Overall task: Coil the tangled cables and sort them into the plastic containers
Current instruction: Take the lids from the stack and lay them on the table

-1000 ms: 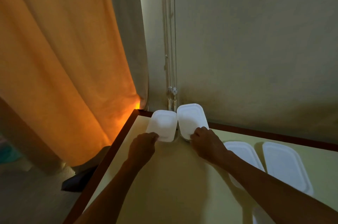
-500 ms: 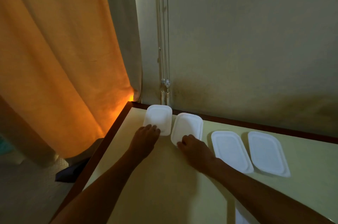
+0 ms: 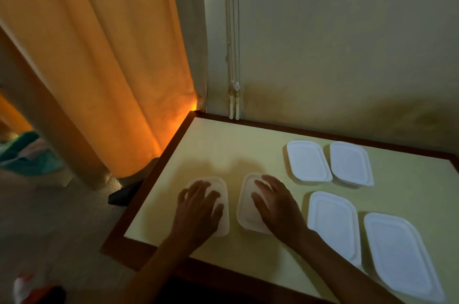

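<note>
Both hands have dragged their containers back from the far wall edge toward the near side of the table (image 3: 248, 145). Left hand (image 3: 198, 207) lies flat, fingers spread, on the left container (image 3: 222, 194); right hand (image 3: 273, 202) likewise on the right container (image 3: 244, 207) just beside it. Pressing, not gripping. Four more lidded containers (image 3: 308, 161) sit right of the right hand. No cables in view, so this looks like layout prep, coiling not started
</note>
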